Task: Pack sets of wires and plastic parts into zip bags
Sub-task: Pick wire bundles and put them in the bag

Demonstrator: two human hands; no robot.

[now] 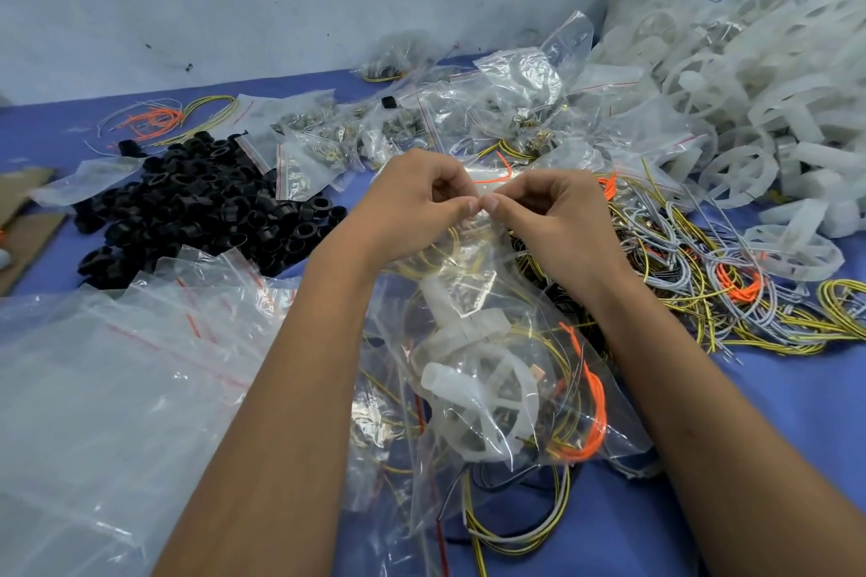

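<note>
My left hand [412, 201] and my right hand [553, 220] meet at the middle of the table, thumbs almost touching. Both pinch the top edge of a clear zip bag [468, 262] that hangs below them with yellow wires and a white plastic part inside. In front of it, nearer me, lies a filled zip bag [492, 394] holding a white plastic wheel, orange and yellow wires. Loose yellow, grey and orange wires [703, 286] pile to the right. White plastic wheels [740, 127] heap at the back right.
A heap of black plastic rings [201, 206] lies to the left. A stack of empty zip bags [117, 370] covers the near left of the blue table [796, 398]. Small bags of metal parts [328, 141] lie behind my hands. A wall rises at the back.
</note>
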